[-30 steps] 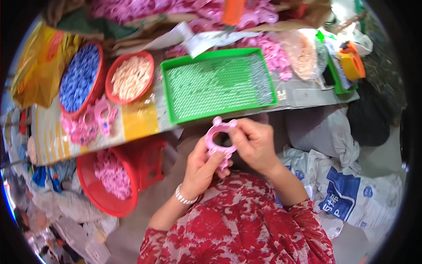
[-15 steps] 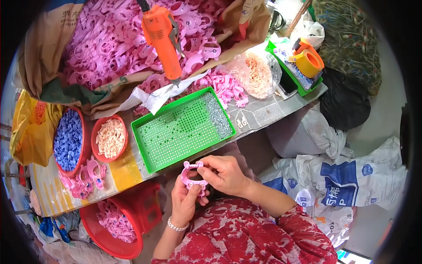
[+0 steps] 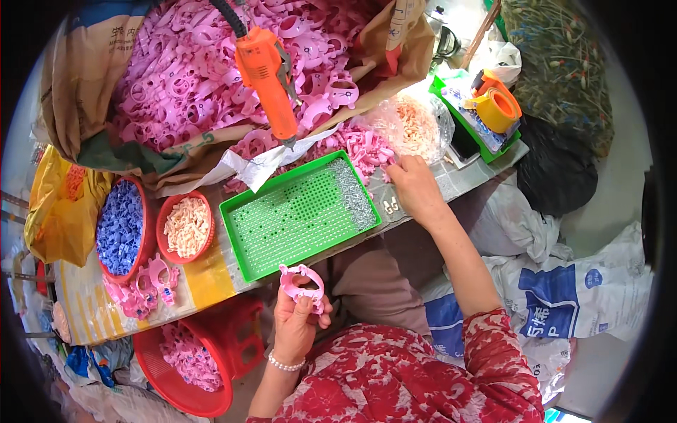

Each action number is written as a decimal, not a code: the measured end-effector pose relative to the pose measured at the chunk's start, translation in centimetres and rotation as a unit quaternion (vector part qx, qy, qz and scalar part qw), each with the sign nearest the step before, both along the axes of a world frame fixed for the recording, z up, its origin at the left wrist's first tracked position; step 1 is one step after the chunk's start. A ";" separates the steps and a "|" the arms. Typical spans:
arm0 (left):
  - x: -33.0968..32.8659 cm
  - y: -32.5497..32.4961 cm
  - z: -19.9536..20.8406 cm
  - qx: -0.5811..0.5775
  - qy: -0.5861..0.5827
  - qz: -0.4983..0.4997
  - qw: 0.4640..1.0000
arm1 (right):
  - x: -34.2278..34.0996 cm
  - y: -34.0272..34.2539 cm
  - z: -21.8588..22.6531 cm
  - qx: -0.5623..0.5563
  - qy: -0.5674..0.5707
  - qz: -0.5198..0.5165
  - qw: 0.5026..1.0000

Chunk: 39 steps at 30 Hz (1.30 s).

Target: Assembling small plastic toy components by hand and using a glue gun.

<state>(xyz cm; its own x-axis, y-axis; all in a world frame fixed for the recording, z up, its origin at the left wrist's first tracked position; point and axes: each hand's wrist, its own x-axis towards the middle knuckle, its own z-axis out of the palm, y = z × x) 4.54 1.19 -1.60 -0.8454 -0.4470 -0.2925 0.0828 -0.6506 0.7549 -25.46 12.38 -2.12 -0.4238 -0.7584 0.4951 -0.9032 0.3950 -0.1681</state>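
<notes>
While the pink frame [image 3: 290, 286] is held up just before the near edge of the green tray [image 3: 282, 222], pinched between thumb and fingers of the left hand [image 3: 293, 335], the right hand [image 3: 416, 187] is off the tray's right end, fingers down at the pink pieces [image 3: 360, 151]; from where I stand I cannot tell whether they grip one. Silvery bits [image 3: 355, 194] lie heaped inside the tray's right end. Beyond that end sits a clear bag [image 3: 443, 125] of cream pieces, then a green box [image 3: 502, 149] with a yellow roll [image 3: 486, 113]. An orange screwdriver [image 3: 266, 77] hangs tip down past the tray's far edge, against a brown sack [image 3: 81, 92] of pink frames. Left of the tray, one red bowl [image 3: 210, 236] holds cream pieces, and farther left another holds blue ones [image 3: 120, 229]. Lower left of the tray, a red basket [image 3: 151, 363] leans, with pink parts inside.
</notes>
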 end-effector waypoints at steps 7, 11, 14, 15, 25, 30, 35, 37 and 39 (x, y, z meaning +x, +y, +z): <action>0.7 -1.0 -0.2 0.149 0.123 -0.055 0.980 | 0.9 1.7 1.4 -0.119 -0.077 -0.089 0.986; 0.6 -1.1 -1.2 0.232 0.198 -0.084 0.949 | 5.0 1.9 2.6 -0.312 -0.464 -0.056 0.827; 0.8 -0.7 -1.5 0.249 0.226 -0.087 0.938 | 10.5 0.8 2.9 -0.336 -0.680 0.058 0.649; 0.9 -0.7 -1.7 0.259 0.251 -0.088 0.928 | 12.4 0.5 3.4 -0.294 -0.701 0.066 0.646; 2.2 -0.3 -3.1 0.271 0.358 -0.138 0.883 | 19.2 -1.3 5.6 -0.192 -0.762 0.217 0.579; 2.2 0.1 -2.1 0.298 0.322 -0.101 0.893 | 19.4 -1.5 5.7 -0.166 -0.683 0.215 0.678; 2.1 -0.1 -2.0 0.259 0.303 -0.125 0.908 | 19.2 -1.7 5.3 -0.174 -0.656 0.223 0.700; 2.2 0.0 -2.6 0.319 0.348 -0.112 0.874 | 19.1 -1.7 4.8 -0.176 -0.636 0.235 0.714; 2.3 0.1 -2.5 0.328 0.334 -0.104 0.878 | 18.9 -1.6 4.5 -0.179 -0.616 0.248 0.726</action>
<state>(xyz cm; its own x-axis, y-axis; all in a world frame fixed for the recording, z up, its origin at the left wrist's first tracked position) 6.83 1.33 -4.10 -0.9693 -0.1840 0.1629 0.1930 -0.9804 0.0408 -6.57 10.76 2.43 -0.4306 -0.8855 0.1745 0.0031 -0.1947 -0.9808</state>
